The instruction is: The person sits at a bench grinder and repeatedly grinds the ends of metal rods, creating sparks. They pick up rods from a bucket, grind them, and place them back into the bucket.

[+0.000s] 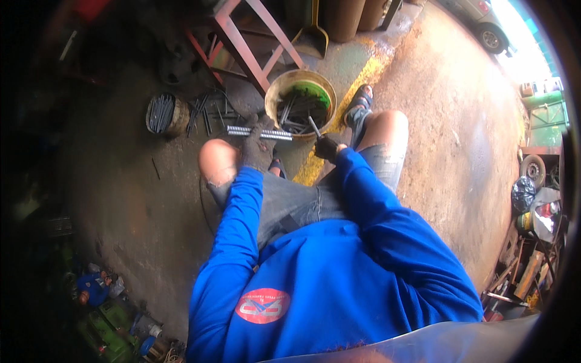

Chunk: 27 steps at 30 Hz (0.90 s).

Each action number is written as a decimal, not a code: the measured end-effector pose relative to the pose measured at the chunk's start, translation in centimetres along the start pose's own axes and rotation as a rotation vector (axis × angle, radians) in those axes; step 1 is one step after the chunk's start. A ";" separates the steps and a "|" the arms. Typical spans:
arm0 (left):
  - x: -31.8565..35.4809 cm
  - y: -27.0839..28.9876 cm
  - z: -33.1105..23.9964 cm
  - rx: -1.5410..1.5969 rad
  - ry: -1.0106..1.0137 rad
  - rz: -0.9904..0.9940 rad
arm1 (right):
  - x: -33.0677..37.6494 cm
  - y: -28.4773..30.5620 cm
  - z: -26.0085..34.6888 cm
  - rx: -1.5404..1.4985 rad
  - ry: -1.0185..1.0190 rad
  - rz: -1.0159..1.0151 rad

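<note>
Seemingly partway: dark rods (296,115) sit in the bucket (313,90), loose rods (207,121) lie left of it, and by its near rim the left hand (259,145) curls tightly round ribbed rods (277,135), the right hand (328,146) round a short rod (314,126).

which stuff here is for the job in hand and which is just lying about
Apparently for the job:
ribbed metal bars, in the left hand
short metal rod, in the right hand
large bucket of dark rods
probably the smaller bucket of rods

Apparently just lying about:
yellow dustpan
loose wheel
black plastic bag
</note>
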<state>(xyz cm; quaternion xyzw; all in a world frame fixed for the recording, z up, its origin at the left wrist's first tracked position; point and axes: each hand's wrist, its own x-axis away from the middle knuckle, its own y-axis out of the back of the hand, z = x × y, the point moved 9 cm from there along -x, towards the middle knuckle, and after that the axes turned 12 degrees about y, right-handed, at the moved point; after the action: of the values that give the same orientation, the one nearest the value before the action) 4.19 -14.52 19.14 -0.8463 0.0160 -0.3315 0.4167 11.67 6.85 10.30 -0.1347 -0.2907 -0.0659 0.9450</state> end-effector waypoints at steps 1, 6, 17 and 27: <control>-0.1 0.2 0.1 0.009 0.007 0.017 | 0.0 -0.4 1.1 -0.069 0.069 0.017; 0.2 -0.4 0.5 0.040 0.016 -0.009 | 1.5 -2.4 9.2 -0.414 0.417 0.122; 1.0 -2.9 -1.6 -0.031 0.093 0.195 | 8.3 -7.2 21.4 -0.475 0.668 0.180; 2.2 -1.4 -3.8 0.054 0.203 0.282 | 9.3 -8.9 26.2 -0.539 0.637 0.310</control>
<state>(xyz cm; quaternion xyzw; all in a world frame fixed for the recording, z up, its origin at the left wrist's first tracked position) 3.40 -16.87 23.02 -0.7862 0.1676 -0.3539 0.4780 3.54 5.58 38.33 -0.3914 0.0659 -0.0351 0.9172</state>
